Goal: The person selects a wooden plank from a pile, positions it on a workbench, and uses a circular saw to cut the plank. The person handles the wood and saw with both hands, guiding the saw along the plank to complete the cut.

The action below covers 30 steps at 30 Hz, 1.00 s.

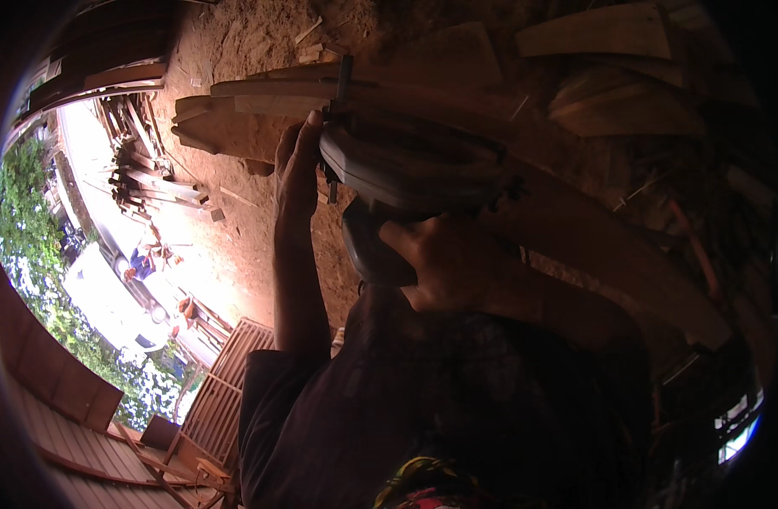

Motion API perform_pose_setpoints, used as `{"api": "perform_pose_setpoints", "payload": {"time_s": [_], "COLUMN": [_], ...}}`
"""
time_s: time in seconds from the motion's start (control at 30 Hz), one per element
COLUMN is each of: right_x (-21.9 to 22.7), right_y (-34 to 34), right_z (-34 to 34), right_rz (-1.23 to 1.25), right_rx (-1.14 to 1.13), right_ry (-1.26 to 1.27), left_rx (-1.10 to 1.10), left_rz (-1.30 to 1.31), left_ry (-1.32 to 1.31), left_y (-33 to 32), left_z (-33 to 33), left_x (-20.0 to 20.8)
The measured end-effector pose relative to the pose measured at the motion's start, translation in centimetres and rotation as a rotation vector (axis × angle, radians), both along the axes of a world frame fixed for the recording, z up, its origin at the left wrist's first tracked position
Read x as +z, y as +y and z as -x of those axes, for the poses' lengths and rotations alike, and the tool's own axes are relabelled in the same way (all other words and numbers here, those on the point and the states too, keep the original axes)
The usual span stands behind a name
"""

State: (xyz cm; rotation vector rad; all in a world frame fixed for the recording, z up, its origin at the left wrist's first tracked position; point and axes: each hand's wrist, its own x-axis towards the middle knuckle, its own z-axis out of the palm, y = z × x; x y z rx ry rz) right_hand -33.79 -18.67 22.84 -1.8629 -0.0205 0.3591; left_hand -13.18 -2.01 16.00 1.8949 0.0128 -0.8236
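A dark, bulky handheld power tool [414, 165] with a rounded casing lies over long curved boards; poor light hides its exact kind. My right hand [444, 254] is closed around its near, lower part, with the thumb on top. At the tool's left end, my left hand [299, 153] presses with its fingers together and pointing away from me; what lies under the palm is hidden. Beneath and beyond the tool, the wooden boards [283, 103] stick out to the left. A narrow upright bar [345, 78] stands by my left fingertips.
More shaped planks [596, 34] lie at the far right, in shadow. Wood scraps [143, 170] are piled on the bright ground at left. A slatted wooden piece [232, 365] stands left of my body. People [141, 261] and a white vehicle [109, 293] are outside.
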Motion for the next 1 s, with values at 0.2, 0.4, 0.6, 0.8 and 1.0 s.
{"api": "perform_pose_setpoints", "payload": {"time_s": [0.2, 0.4, 0.6, 0.8, 1.0], "right_x": [0.0, 0.3, 0.3, 0.5, 0.2], "right_y": [0.1, 0.0, 0.1, 0.2, 0.7], "right_z": [-0.2, -0.6, -1.0, -1.2, -1.3], "right_rz": [-0.027, -0.026, -0.044, -0.033, -0.025], "right_rx": [-0.02, -0.003, -0.019, -0.012, -0.049], "right_ry": [0.01, 0.032, 0.031, 0.029, -0.009], "left_rx": [0.002, 0.0, -0.018, -0.034, -0.035], "left_rz": [-0.03, -0.025, -0.054, -0.062, -0.077], "left_ry": [-0.007, -0.012, -0.035, -0.085, -0.101], "left_y": [-0.5, -0.1, -0.1, 0.4, 0.2], "left_z": [0.0, -0.3, -0.7, -1.1, -1.3], "left_x": [0.7, 0.4, 0.6, 0.3, 0.4]}}
